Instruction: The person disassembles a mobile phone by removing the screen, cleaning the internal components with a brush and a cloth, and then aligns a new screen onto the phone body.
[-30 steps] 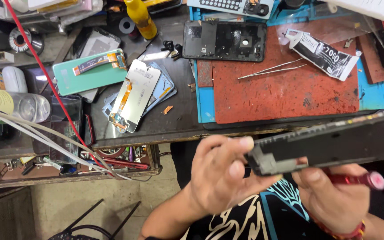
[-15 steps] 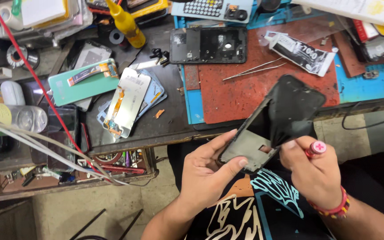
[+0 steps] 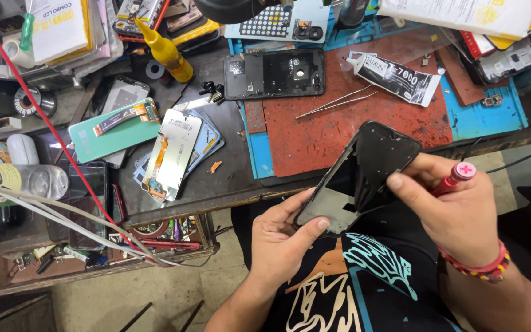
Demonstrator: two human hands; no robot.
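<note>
Tilted further since half a second ago, the phone frame (image 3: 359, 178) now shows its hollow inner side to the camera, held up off the bench over the lap, in front of the red mat (image 3: 339, 123). The left hand (image 3: 281, 243) pinches its lower end between thumb and fingers; the right hand (image 3: 456, 212) steadies the upper edge with a thumb while its other fingers wrap a red screwdriver (image 3: 459, 175) (tip hidden behind the hand). Risks, as I judge them: the frame hangs over open floor, so a slack pinch could drop it; the unseen driver tip could scrape the inside; twisting the thin frame between two hands might bend it.
</note>
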